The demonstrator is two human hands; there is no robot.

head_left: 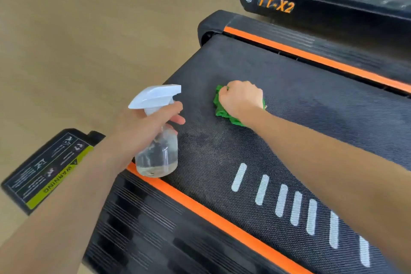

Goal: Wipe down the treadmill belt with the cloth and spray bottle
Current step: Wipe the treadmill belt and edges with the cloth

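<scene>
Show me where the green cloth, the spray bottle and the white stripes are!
green cloth (222, 111): head view, on the fold left of the right hand.
spray bottle (159, 158): head view, on its clear body below the left hand.
white stripes (280, 200): head view, on a stripe printed on the belt.

Head camera looks down, close over the treadmill belt (289, 131).
</scene>
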